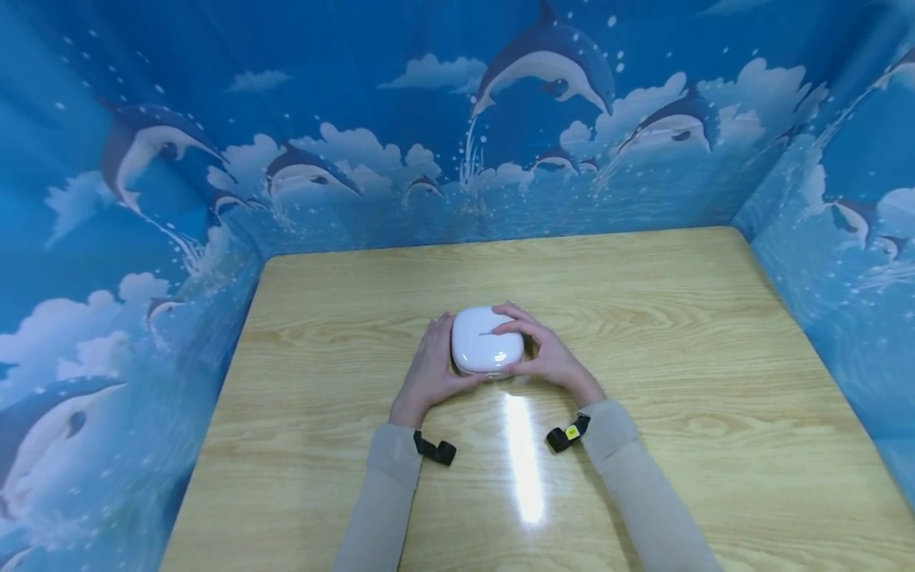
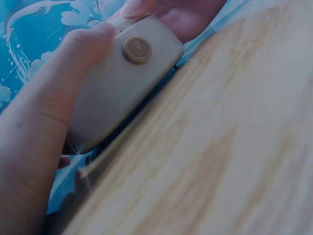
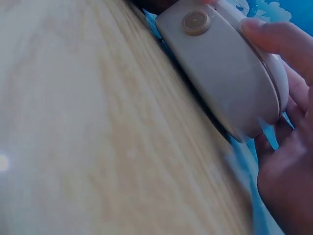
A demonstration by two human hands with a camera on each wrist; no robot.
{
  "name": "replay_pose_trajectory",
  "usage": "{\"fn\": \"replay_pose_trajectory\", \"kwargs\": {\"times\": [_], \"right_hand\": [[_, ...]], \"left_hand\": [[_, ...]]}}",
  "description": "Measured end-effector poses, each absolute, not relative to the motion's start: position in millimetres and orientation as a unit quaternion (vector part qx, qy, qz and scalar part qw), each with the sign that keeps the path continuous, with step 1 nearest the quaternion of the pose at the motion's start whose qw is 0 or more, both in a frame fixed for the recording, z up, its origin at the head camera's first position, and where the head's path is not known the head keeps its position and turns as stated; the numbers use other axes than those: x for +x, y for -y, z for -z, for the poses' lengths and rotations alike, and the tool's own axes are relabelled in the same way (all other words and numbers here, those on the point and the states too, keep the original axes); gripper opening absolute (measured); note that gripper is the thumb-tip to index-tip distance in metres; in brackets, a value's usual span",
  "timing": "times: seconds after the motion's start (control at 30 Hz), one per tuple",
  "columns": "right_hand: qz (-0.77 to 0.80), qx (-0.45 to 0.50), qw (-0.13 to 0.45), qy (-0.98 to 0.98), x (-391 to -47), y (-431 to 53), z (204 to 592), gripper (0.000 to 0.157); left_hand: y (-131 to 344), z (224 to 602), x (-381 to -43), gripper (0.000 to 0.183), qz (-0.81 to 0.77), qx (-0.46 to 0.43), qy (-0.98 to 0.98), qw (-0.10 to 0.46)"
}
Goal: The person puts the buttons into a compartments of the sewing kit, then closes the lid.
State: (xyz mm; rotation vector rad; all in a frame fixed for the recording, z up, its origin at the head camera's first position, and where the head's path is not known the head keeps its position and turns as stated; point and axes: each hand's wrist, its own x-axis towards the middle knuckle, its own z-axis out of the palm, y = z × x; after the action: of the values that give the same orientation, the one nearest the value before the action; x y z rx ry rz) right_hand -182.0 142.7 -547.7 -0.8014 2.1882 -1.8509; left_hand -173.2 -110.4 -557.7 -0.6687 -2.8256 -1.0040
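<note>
A glossy white rounded-square case (image 1: 477, 340) stands on the wooden table between both hands. Small lettering marks its top, and a seam separates lid from body in the right wrist view. On its front is a round beige knob (image 2: 137, 50). My left hand (image 1: 432, 369) holds the body, fingers along the left side and thumb across the front. My right hand (image 1: 546, 353) grips the lid from the right, its thumb (image 3: 259, 33) at the front by the seam and its fingers reaching over the top and far edge. The case's back is hidden.
The wooden table (image 1: 343, 318) reaches a blue dolphin-print curtain (image 1: 400, 175) at the back and sides. A black wrist camera mount (image 1: 436, 451) sits on the left wrist, another mount (image 1: 567, 434) on the right. A bright light reflection lies on the table between the forearms.
</note>
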Motion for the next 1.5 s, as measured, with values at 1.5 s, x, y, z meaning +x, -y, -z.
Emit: {"fn": "replay_pose_trajectory", "kwargs": {"times": [1.5], "right_hand": [[0.755,-0.206,0.030,-0.621,-173.3,-156.7,562.1,0.086]], "left_hand": [[97.2,566.1,-181.6,0.109,0.292,-0.214,0.931,0.041]]}}
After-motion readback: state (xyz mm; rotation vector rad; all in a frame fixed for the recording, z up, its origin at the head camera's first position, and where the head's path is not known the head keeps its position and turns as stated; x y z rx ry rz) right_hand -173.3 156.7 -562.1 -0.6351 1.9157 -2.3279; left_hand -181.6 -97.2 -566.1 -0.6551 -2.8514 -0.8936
